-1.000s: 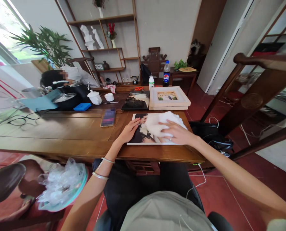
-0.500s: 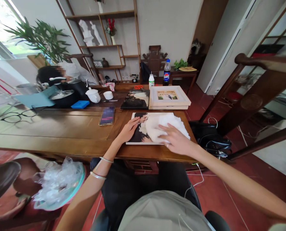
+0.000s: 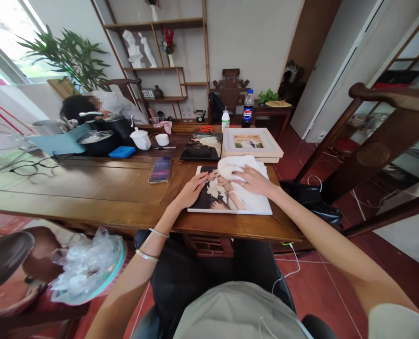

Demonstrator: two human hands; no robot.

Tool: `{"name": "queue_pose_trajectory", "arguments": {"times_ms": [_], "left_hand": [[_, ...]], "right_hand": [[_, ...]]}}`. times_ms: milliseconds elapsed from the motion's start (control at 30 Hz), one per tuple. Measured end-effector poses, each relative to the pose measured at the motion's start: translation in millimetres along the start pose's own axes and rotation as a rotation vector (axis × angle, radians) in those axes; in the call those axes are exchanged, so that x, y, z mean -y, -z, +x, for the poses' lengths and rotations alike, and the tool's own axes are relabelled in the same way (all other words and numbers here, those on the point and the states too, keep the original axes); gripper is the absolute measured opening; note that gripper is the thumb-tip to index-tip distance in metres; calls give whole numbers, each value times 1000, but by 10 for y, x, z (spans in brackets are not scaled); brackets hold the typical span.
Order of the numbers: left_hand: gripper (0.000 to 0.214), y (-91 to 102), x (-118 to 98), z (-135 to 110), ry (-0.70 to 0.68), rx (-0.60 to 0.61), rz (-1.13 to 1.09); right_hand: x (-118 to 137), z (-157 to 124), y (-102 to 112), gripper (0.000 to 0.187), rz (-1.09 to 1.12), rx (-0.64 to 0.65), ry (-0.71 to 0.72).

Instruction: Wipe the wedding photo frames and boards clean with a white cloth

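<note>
While my left hand (image 3: 192, 190) lies flat, gripping nothing, on the print (image 3: 216, 195), near right on the tabletop (image 3: 124, 183), my right hand (image 3: 256, 182) loosely clasps a soft-looking, light cloth (image 3: 229, 165) over it; the print seems stiff, best held by its edges.

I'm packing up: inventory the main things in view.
Long wooden table: 1, brown, centre
Flat portrait panel: 1, black and white, table's near edge
Fluffy cloth: 1, white, on panel
Picture board: 1, black and cream, behind panel
Deep picture frame: at least 1, cream, beside board
Plastic cola bottle: 1, dark, behind frame
Ceramic teapot: 1, white, table's far side
Bag-filled basin: 1, turquoise, lower left
Leafy plant: 1, green, upper left
Left hand: 1, on panel
Right hand: 1, on cloth
</note>
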State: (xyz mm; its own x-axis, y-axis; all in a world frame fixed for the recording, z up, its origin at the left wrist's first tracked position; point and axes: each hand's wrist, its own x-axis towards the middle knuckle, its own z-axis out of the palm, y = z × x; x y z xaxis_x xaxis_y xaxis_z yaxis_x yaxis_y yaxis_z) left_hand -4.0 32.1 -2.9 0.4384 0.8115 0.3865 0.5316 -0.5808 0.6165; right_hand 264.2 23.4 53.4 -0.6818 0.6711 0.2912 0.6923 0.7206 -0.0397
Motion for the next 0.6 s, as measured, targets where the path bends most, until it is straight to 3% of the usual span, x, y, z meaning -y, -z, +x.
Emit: {"name": "queue_pose_trajectory", "arguments": {"times_ms": [167,467,600], "left_hand": [[42,-9,-2,10,8,-10,15],[42,-8,-21,1,9,-11,23],[43,16,-47,-5,-6,15,40]], "right_hand": [[-32,38,-62,32,-32,-30,-29],[886,-783,190,26,122,63,76],[1007,-919,211,23,143,95,93]]}}
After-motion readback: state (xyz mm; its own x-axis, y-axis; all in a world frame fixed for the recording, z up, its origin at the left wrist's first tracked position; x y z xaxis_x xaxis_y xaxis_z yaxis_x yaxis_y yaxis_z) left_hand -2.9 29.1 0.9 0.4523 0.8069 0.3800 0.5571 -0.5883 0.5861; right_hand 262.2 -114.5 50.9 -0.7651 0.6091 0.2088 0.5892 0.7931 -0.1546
